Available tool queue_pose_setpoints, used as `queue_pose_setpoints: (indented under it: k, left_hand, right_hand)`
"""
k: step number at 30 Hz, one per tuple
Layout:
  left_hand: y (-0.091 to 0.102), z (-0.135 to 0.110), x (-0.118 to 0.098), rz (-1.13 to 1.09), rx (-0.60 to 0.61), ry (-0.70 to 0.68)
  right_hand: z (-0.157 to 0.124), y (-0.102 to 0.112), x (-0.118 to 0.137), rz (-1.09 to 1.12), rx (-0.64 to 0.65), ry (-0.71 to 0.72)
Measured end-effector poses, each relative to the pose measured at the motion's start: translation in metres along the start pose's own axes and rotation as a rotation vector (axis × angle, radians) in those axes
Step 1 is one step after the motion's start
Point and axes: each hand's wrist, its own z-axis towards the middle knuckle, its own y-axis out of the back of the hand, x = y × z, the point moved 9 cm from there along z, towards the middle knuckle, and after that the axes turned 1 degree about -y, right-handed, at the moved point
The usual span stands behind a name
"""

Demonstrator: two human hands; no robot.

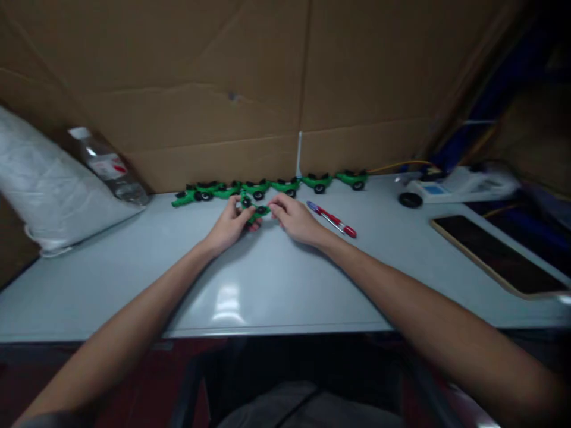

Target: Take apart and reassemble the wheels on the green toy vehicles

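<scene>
Both my hands meet over a small green toy car (pixel 257 211) with black wheels, near the back of the pale table (pixel 250 285). My left hand (pixel 231 226) curls its fingers round the car's left end. My right hand (pixel 294 220) pinches the car's right end with closed fingers. Just behind them, a row of several more green toy cars (pixel 272 187) with black wheels lines the foot of the cardboard wall.
A red and blue pen (pixel 332 219) lies right of my right hand. A plastic bottle (pixel 109 167) leans on a white bag (pixel 49 178) at the left. A dark tablet (pixel 497 254) and a white device (pixel 450 187) sit at the right.
</scene>
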Motion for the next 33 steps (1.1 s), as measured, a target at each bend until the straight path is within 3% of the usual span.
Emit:
queue_pose_setpoints:
  k: [7, 13, 33]
  left_hand:
    - [-0.014, -0.003, 0.001, 0.047, 0.043, 0.016]
    - [-0.010, -0.007, 0.001, 0.058, 0.030, 0.029]
    - [-0.007, -0.010, 0.000, 0.070, 0.000, 0.030]
  right_hand:
    - [-0.007, 0.010, -0.008, 0.053, 0.012, -0.009]
    - [-0.010, 0.009, 0.004, 0.023, 0.033, 0.015]
    - [-0.010, 0.006, 0.003, -0.056, -0.014, 0.083]
